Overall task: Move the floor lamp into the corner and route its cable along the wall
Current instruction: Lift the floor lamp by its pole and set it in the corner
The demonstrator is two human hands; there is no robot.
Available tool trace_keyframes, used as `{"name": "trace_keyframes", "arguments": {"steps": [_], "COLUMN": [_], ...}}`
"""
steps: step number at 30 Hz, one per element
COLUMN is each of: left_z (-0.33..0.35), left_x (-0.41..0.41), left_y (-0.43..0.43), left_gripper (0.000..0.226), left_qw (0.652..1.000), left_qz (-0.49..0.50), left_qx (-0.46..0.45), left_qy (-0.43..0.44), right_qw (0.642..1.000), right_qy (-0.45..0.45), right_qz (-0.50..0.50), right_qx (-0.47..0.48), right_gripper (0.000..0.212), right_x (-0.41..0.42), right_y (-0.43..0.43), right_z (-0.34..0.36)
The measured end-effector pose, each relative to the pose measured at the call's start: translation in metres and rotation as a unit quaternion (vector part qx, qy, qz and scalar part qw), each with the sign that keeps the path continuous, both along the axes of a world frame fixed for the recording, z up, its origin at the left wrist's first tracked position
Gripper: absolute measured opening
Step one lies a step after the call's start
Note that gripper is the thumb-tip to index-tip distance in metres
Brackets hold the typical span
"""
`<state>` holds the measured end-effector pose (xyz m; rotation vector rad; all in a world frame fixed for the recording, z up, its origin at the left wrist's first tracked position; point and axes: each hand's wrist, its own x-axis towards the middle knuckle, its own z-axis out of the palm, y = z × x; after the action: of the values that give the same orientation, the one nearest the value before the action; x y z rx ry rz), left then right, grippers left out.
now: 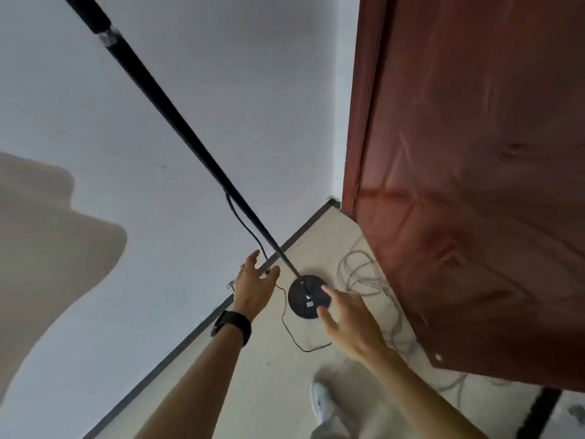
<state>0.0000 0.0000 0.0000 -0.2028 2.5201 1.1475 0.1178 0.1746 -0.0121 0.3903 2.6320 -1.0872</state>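
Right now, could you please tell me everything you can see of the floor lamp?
The floor lamp is black: a thin pole on a round flat base, seemingly metal. It stands on the pale floor near the corner, beside the wall. A thin black cable hangs from the pole and loops across the floor. Neither hand grips it.

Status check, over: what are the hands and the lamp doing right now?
Left hand and right hand open, holding nothing. Black round-based floor lamp standing near corner; thin black cable loose on floor. Grey wire tangle beside base.
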Motion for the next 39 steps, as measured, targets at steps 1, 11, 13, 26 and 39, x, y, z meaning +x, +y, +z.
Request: {"name": "trace_keyframes", "arguments": {"steps": [1, 11, 13, 26, 39], "left_z": [-0.009, -0.056, -0.056, -0.059, -0.058], "left_x": [-0.008, -0.025, -0.029, -0.051, -0.095], "left_y": [0.003, 0.036, 0.041, 0.054, 0.067], "left_gripper": [0.065, 0.018, 0.019, 0.03, 0.048], "left_qw": [1.0, 0.997, 0.993, 0.95, 0.856], "left_qz": [0.004, 0.044, 0.091, 0.281, 0.459], "left_qx": [0.005, 0.062, 0.078, 0.104, 0.238], "left_qy": [-0.012, -0.019, -0.018, 0.09, 0.024], "right_qw": [1.0, 0.986, 0.984, 0.977, 0.943], "right_qy": [-0.013, -0.062, -0.026, -0.108, -0.118], "right_qz": [-0.002, 0.098, 0.106, 0.167, 0.308], "right_qx": [-0.016, -0.123, -0.139, -0.078, -0.042], "right_gripper": [0.056, 0.059, 0.038, 0.026, 0.03], "right_x": [-0.014, -0.114, -0.122, -0.19, -0.208], "right_y": [0.0, -0.001, 0.0, 0.03, -0.005], "right_z": [-0.013, -0.138, -0.153, -0.194, -0.196]}}
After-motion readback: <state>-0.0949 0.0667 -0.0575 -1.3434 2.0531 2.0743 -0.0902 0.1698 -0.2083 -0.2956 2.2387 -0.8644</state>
